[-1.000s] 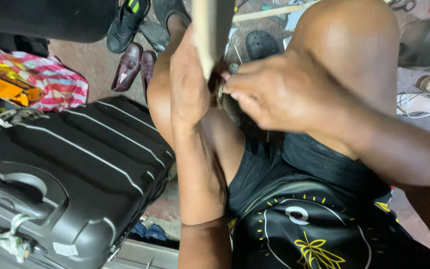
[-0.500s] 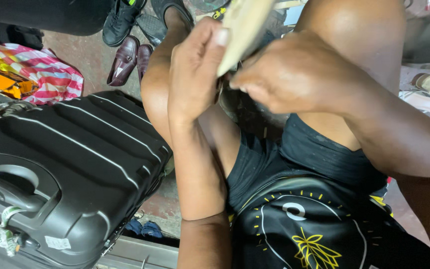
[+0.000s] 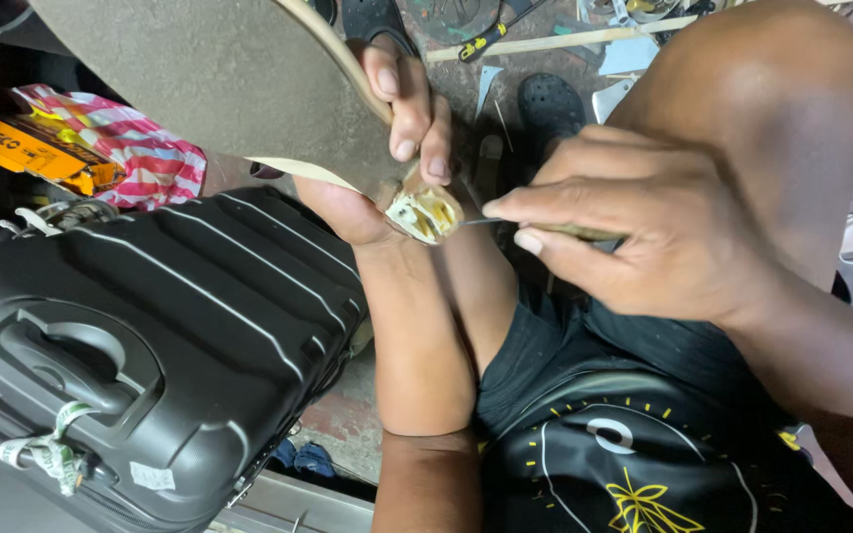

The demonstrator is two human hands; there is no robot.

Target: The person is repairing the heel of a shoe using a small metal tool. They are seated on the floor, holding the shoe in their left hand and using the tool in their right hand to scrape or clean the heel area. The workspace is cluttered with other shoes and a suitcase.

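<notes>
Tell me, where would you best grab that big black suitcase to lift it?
Probably by the recessed handle on the upward-facing side of the black suitcase. The case lies tilted, so a hand can come straight down from above and hook fingers under the bar. The ribbed shell is broad and smooth, offering little grip elsewhere.

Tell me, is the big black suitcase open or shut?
Shut. The black suitcase lies on its side with its ribbed shell closed; no gap or contents show.
</notes>
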